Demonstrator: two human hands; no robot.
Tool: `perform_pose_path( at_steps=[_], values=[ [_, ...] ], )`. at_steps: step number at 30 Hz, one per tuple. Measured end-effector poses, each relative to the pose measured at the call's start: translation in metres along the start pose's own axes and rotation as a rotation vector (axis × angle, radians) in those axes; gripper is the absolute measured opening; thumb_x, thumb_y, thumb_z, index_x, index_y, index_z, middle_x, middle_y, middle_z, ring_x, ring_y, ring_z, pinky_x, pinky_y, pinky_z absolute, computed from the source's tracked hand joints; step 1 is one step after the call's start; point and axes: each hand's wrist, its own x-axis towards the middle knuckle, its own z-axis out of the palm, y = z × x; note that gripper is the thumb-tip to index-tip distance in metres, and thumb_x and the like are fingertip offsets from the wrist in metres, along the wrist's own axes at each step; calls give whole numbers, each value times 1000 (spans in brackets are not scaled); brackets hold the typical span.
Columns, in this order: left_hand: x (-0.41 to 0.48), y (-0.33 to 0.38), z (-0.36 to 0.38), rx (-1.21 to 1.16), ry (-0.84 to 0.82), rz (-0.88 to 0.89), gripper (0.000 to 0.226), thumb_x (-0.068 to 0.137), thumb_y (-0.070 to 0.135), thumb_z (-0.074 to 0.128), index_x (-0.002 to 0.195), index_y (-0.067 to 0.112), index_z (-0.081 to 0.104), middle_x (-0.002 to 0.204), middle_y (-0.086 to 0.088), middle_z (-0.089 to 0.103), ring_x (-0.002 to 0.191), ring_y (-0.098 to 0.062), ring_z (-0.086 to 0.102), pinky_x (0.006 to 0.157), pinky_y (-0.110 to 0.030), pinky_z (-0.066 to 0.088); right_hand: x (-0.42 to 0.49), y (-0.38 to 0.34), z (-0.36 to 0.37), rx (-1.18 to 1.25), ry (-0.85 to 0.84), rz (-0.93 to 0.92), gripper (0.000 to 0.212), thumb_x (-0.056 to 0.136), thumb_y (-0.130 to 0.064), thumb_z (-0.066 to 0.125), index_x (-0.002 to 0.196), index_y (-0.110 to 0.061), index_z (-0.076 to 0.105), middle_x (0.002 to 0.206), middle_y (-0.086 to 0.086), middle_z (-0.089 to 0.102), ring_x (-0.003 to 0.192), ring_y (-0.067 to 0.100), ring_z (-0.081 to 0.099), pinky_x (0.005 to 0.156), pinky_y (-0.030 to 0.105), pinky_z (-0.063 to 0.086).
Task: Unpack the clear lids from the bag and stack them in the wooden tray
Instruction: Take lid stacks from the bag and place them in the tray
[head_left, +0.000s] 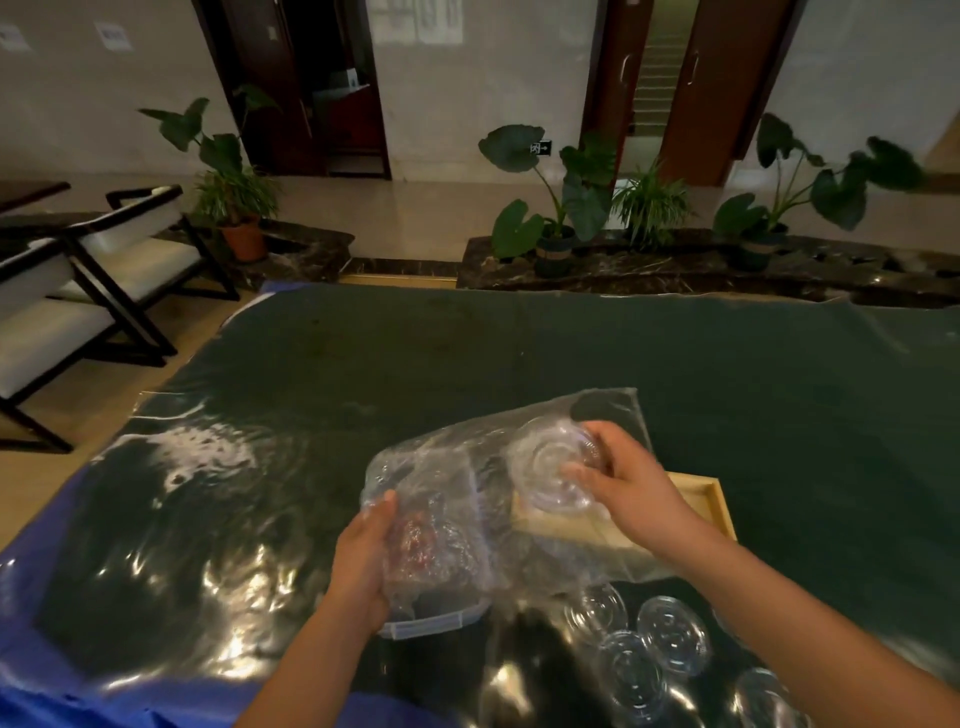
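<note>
Clear glossy plastic lids (673, 635), crinkled bag (441, 467); wooden tray (711, 501).

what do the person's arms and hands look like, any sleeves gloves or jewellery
Both hands are bare: no gloves on the left hand or the right hand. Both forearms are uncovered as far as the frame shows, with no sleeves visible. No watch, bracelet or rings can be seen on either side.

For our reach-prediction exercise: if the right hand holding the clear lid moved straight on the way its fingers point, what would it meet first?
The right hand points left, so it would probably meet the crumpled clear bag that the left hand grips. Depth is unclear.
</note>
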Motion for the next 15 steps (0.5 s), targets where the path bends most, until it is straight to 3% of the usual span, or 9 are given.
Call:
perform_pose_path(
  at_steps=[2, 7, 10, 13, 15],
  values=[
    [2, -3, 0, 34, 38, 43, 34, 97, 31, 65, 119, 6, 70, 110, -24, 75, 99, -42, 73, 91, -59, 57, -1, 2, -14, 68, 56, 33, 31, 91, -15, 70, 120, -22, 60, 107, 0, 71, 98, 16, 69, 91, 44, 56],
    [5, -4, 1, 61, 85, 77, 35, 99, 28, 63, 123, 3, 67, 119, -27, 71, 111, -46, 67, 95, -61, 53, -1, 17, -46, 159, 197, 89, 26, 90, -15, 71, 113, -25, 63, 103, 1, 74, 96, 21, 71, 89, 49, 58],
    [5, -4, 4, 41, 76, 69, 37, 99, 30, 62, 125, 3, 66, 117, -23, 72, 104, -40, 68, 81, -49, 58, 1, 34, -69, 220, 288, 122, 25, 91, -15, 70, 113, -25, 64, 105, 3, 75, 98, 24, 72, 86, 50, 60],
    [7, -5, 5, 49, 63, 44, 41, 99, 36, 61, 128, 7, 65, 121, -18, 71, 108, -38, 67, 80, -51, 58, 6, 57, -95, 273, 392, 177, 25, 91, -16, 70, 114, -25, 64, 106, 3, 75, 97, 23, 74, 85, 47, 61],
    [8, -7, 5, 43, 66, 35, 43, 100, 37, 60, 129, 6, 64, 119, -17, 70, 96, -36, 68, 55, -38, 59, 11, 80, -110, 263, 451, 254, 28, 91, -16, 69, 118, -20, 63, 110, 6, 74, 99, 25, 72, 88, 50, 60]
  ],
)
